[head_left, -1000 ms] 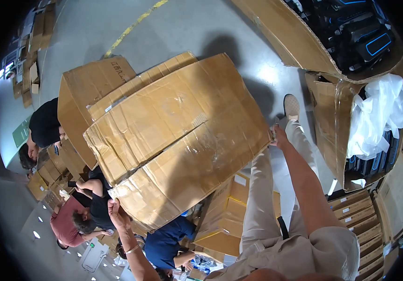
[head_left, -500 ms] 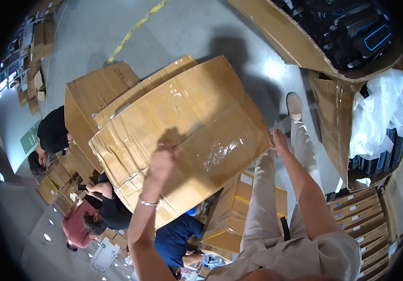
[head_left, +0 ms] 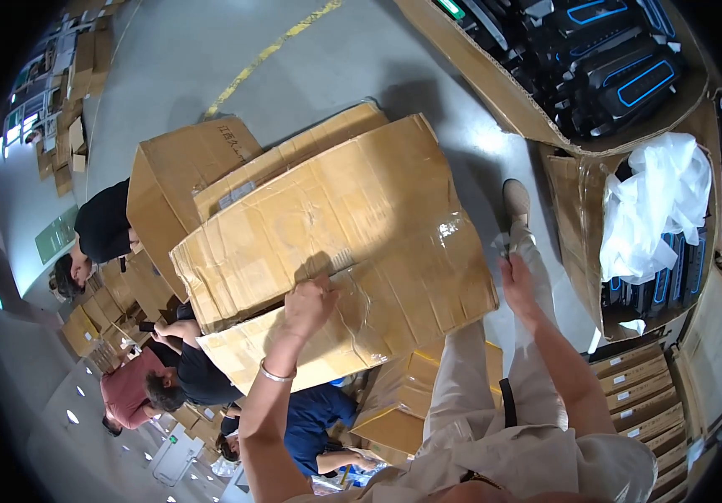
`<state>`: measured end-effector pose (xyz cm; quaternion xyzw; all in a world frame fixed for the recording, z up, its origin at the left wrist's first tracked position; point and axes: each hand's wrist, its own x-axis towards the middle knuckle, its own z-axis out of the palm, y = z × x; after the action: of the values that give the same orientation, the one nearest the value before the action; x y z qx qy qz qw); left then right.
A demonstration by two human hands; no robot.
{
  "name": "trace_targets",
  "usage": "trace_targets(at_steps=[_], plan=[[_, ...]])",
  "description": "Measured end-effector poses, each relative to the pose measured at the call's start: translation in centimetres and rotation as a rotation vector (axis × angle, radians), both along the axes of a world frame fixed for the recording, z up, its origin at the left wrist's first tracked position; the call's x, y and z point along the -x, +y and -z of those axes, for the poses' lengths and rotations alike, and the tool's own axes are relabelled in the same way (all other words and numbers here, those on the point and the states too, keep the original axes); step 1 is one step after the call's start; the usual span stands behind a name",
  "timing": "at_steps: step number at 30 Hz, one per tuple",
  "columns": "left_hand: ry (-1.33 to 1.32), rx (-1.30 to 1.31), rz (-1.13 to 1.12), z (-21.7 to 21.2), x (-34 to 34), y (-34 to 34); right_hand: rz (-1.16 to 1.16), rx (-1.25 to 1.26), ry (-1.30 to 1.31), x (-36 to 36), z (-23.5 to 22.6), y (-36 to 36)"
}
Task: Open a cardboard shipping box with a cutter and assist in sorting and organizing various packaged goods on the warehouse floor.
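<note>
Below me, at far left, other people crouch among small cardboard boxes (head_left: 93, 323). Centrally, my left hand (head_left: 309, 306), fingers curled, presses on a large flattened brown cardboard box (head_left: 336, 243) with clear tape, tilted above the grey concrete floor (head_left: 210, 50). My right hand (head_left: 518, 283) steadies its right edge; I cannot tell its grip.

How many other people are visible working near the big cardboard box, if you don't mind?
3: one in black at far left, one in red lower left, one in blue below the box. Others may be hidden.
</note>
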<state>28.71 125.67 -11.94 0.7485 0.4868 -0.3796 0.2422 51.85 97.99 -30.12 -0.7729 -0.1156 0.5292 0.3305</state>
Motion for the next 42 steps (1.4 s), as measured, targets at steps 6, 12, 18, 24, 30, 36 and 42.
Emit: trace_targets(at_steps=[6, 12, 18, 24, 30, 36, 42], plan=[[-0.156, -0.109, 0.020, -3.7, 0.4, -2.5, -0.900, -0.696, -0.162, 0.4, -11.9, 17.5], [-0.182, -0.196, 0.078, -5.4, 1.5, -3.7, -1.398, -0.890, -0.300, 4.4, -14.1, 22.6], [-0.195, -0.211, 0.027, -6.9, 1.9, -3.6, -1.577, -0.843, -0.499, 5.3, -13.9, 22.6], [-0.224, -0.239, -0.044, -9.3, 1.7, -3.4, -1.847, -0.556, -0.787, -3.9, -9.8, 18.3], [-0.314, -0.349, -0.028, -11.9, 5.3, -3.1, -1.900, -0.204, -0.892, -17.7, -4.2, 11.1], [-0.392, -0.245, -0.172, -16.2, 7.6, -4.2, -0.698, -0.252, 0.032, -13.0, -5.9, 12.0], [-0.386, -0.151, -0.245, -19.0, 6.3, -2.8, 0.120, 0.050, 0.870, -3.8, -5.2, 7.3]])
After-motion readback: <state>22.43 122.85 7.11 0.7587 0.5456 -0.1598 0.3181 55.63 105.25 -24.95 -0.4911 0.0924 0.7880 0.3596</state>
